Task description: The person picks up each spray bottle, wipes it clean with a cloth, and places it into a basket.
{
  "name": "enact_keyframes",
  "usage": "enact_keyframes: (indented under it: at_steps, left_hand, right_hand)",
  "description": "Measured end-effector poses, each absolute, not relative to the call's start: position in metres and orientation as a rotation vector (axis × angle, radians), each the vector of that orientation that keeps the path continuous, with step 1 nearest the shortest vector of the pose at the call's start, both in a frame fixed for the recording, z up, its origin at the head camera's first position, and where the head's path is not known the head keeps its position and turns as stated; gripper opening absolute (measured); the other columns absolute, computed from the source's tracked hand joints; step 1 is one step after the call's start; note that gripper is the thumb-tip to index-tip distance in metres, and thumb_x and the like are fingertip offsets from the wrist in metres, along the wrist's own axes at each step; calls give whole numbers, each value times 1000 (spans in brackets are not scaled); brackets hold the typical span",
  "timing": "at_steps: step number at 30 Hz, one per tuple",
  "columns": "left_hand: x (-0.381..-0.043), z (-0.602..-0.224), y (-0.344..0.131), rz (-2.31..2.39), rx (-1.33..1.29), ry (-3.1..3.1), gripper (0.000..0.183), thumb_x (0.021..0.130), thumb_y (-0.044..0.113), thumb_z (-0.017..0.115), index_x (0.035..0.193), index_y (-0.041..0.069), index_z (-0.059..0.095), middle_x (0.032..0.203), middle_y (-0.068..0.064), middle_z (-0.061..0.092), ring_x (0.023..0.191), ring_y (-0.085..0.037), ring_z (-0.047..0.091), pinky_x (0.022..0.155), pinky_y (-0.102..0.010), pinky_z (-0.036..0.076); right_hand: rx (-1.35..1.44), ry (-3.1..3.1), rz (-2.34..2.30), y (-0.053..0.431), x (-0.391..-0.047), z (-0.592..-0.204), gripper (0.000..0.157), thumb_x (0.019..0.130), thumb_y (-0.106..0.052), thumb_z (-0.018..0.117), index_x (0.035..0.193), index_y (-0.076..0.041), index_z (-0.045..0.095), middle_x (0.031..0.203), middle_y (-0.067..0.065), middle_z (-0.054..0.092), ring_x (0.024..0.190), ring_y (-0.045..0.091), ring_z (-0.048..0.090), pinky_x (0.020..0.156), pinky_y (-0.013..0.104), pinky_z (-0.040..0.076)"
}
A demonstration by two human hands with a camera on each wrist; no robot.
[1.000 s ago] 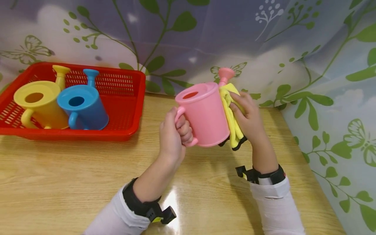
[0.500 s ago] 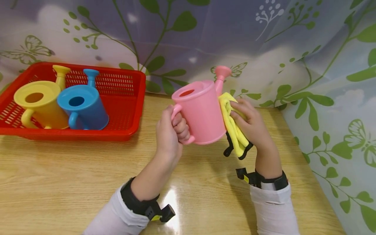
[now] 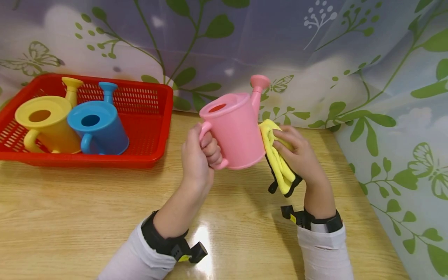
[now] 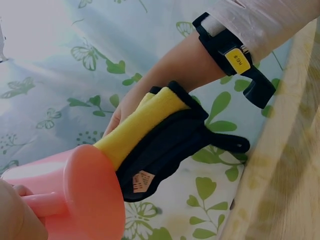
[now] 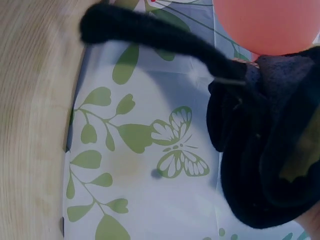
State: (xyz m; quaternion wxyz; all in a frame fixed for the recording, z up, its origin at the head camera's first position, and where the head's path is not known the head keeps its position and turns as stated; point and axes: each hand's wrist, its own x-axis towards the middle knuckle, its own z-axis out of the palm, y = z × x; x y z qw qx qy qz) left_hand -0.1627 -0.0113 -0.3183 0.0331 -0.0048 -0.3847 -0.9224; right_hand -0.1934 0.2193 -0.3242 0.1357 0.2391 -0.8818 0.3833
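My left hand (image 3: 201,155) grips the handle of a pink watering can (image 3: 235,132), its fingers curled round it. The can is held above the table, tilted, with its spout pointing up and away. In my right hand (image 3: 297,153) is a folded yellow cloth (image 3: 278,167) with black edging, pinched between fingers and thumb against the can's right side, below the spout. The left wrist view shows the cloth's black underside (image 4: 165,150) with a small label and a loop, beside the can's base (image 4: 97,195). The right wrist view shows mostly dark cloth (image 5: 265,140), hiding the fingers.
A red basket (image 3: 150,159) stands at the left on the wooden table (image 3: 87,217). It holds a yellow watering can (image 3: 52,124) and a blue watering can (image 3: 99,128), side by side. A leaf-patterned sheet (image 3: 280,35) borders the table at the back and right.
The pink can has moved left and slightly up, its spout now standing clear of the cloth. The cloth and right hand have slid down along its side. The basket is unchanged.
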Motion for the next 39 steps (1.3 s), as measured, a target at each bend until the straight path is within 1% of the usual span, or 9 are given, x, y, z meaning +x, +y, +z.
enact_keyframes:
  at_steps: [7,11,14,18,21,25,27,33,39]
  left_hand:
    - [-163,-316,-16,-2811,-22,-1182,42,97,28,31,58,17,25,45,7,24,40,-12,14,39,-23,16]
    - [-163,-315,-18,-2818,-19,-1188,41,97,29,31,58,17,25,45,7,25,41,-11,15,39,-23,17]
    - [-164,-315,-20,-2829,-3,-1168,42,98,30,30,58,18,25,45,8,25,42,-12,14,40,-24,16]
    - [-165,-313,-23,-2818,13,-1160,43,99,31,30,59,18,25,45,8,24,43,-13,12,41,-24,16]
    - [-166,-313,-25,-2791,15,-1188,44,100,31,31,58,18,25,46,6,23,43,-14,12,41,-24,16]
    - [-166,-313,-25,-2729,0,-1270,47,100,29,36,56,15,26,47,4,24,42,-15,15,41,-23,17]
    - [-166,-315,-24,-2706,-8,-1318,48,100,29,39,55,14,27,47,3,24,41,-15,16,41,-23,17]
    - [-165,-318,-23,-2680,-3,-1438,48,99,27,42,55,14,28,46,4,25,41,-13,17,42,-24,15]
    - [-165,-324,-24,-2570,-58,-1627,48,99,24,45,54,11,33,47,3,28,43,-12,21,43,-22,19]
  right_hand:
    - [803,-2596,1011,226,-192,-323,32,87,9,61,119,7,63,121,24,58,106,29,55,86,17,40]
    - [842,-2641,895,235,-188,-323,31,86,7,63,117,4,65,112,21,59,95,24,53,79,28,42]
    - [856,-2674,864,240,-184,-322,31,88,2,63,119,0,66,113,17,58,96,19,51,79,32,43]
    - [784,-2657,963,244,-181,-321,30,92,-1,61,121,-2,65,120,16,56,100,10,48,78,22,42]
    - [695,-2557,1038,246,-180,-319,30,91,3,60,120,2,64,122,17,56,96,3,49,70,12,42]
    - [624,-2430,1054,247,-178,-317,29,90,7,59,118,5,64,120,19,57,92,-1,50,67,10,41]
    - [603,-2403,1063,248,-177,-316,29,90,7,59,118,5,65,120,14,58,95,-2,51,69,10,41]
    - [597,-2359,1064,255,-178,-318,28,90,6,59,118,4,66,118,-22,51,99,-2,51,73,10,41]
    - [590,-2333,1075,261,-179,-316,29,90,7,59,118,3,65,117,-25,51,101,0,51,74,10,41]
